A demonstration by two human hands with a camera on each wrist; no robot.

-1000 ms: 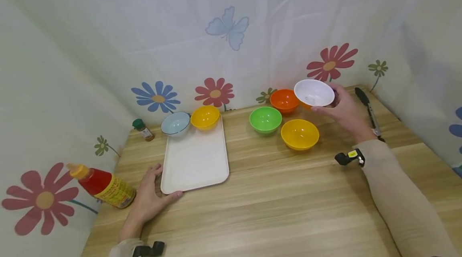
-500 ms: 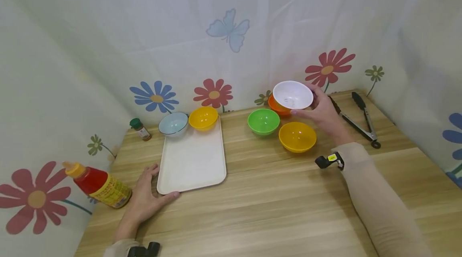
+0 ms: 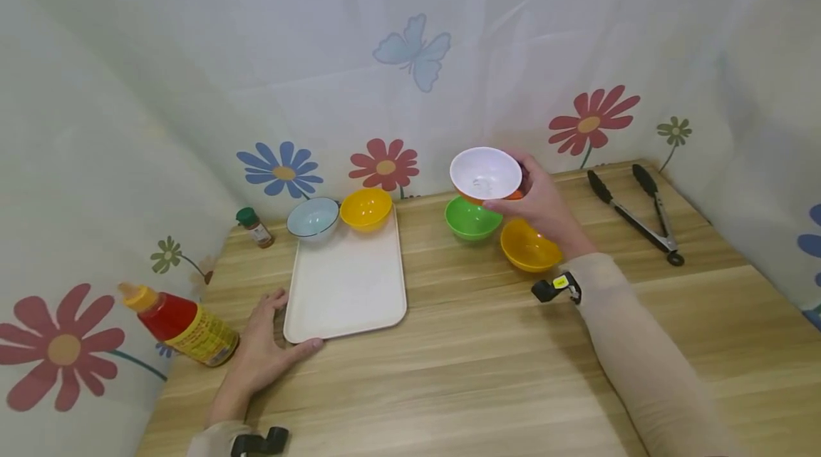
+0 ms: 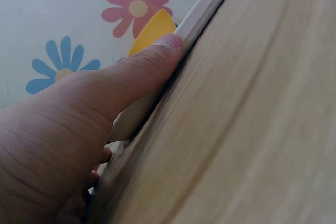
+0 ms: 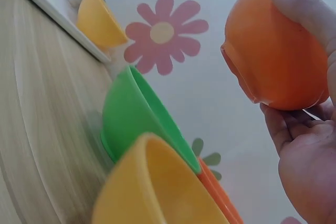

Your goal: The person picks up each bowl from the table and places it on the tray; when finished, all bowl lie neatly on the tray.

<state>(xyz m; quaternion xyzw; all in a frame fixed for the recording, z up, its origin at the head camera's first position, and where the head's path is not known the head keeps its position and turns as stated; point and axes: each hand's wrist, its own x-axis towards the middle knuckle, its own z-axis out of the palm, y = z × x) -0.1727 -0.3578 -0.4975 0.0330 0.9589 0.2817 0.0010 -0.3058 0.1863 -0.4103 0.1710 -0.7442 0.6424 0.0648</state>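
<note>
My right hand [image 3: 535, 190] grips a bowl [image 3: 485, 172], white inside and orange outside, by its right side, thumb near the rim. In the right wrist view this orange bowl [image 5: 275, 51] hangs in the air above the others. Below it stand a green bowl [image 3: 471, 220] and a yellow bowl [image 3: 529, 247]; an orange bowl [image 5: 220, 192] behind them is mostly hidden. My left hand [image 3: 263, 350] rests at the near left corner of a white tray [image 3: 349, 286], thumb along the front edge. A light blue bowl [image 3: 313, 218] and another yellow bowl [image 3: 365, 209] sit at the tray's far end.
A red sauce bottle [image 3: 186, 329] with a yellow cap stands left of my left hand. A small green-capped spice jar [image 3: 255, 229] is at the back left. Black-tipped tongs [image 3: 641, 222] lie spread at the right. A flowered curtain [image 3: 410, 108] borders the table's back.
My right hand has carried the white-and-orange bowl leftward, from beside the orange bowl to over the green bowl, uncovering the tongs. My left hand stays at the tray corner.
</note>
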